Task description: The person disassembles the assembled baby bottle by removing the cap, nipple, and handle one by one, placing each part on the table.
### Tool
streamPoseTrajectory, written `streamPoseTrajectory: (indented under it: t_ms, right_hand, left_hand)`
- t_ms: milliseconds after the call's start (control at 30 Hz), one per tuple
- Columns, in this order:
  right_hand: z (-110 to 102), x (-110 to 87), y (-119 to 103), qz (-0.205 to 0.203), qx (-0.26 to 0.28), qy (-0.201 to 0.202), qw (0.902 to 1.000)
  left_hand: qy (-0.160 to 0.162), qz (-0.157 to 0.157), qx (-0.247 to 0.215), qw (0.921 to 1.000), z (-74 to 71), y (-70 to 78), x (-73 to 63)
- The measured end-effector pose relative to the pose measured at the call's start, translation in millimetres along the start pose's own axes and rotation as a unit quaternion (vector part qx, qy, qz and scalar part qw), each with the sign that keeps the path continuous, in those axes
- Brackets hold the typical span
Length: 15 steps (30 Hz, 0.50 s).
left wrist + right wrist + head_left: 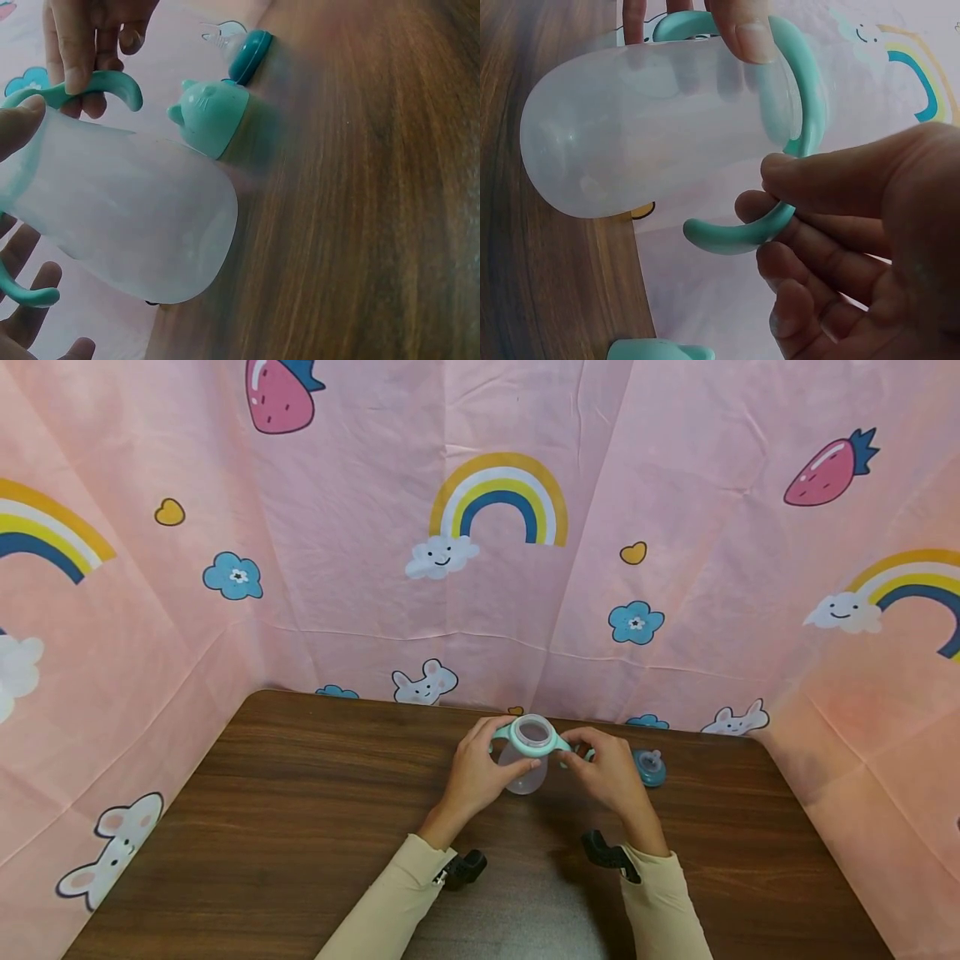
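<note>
A translucent baby bottle (525, 781) without its top stands out in the middle, its open mouth facing up. Around its neck sits a mint-green two-handled ring (810, 90). My left hand (483, 766) holds the bottle from the left, thumb against its side near the neck and fingers behind the left handle. With thumb and fingertips my right hand (611, 774) pinches the right handle (739, 238), which curves downward. In the head view the hands hide parts of both handles. Whether the bottle's base touches the table cannot be told.
A mint-green animal-shaped cap (214, 116) stands on the table behind my right hand. Beside it sits a teal collar with a clear nipple (651, 767). The brown wooden table (300, 827) meets a pink printed cloth (360, 568) at its back and sides.
</note>
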State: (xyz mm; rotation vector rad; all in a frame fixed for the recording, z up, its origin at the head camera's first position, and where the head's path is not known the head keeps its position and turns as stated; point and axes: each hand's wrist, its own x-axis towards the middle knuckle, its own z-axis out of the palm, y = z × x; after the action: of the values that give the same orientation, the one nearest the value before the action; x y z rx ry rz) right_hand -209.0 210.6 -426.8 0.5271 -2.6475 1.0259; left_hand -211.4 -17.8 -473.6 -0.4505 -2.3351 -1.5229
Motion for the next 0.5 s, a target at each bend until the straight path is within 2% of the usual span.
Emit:
streamPoseTrajectory:
  t_ms: [233,500]
  right_hand:
    - [-0.3,0.5,-0.3,0.003,0.000,0.005,1.0000]
    - [-1.2,-0.5,-1.6,-0.002,0.005,0.011,0.9999]
  left_hand:
    - [0.000,-0.002,0.000,1.0000,1.4,-1.7,0.6]
    - [-0.003,-0.005,-0.047,0.9989,0.3,-5.3,-0.2]
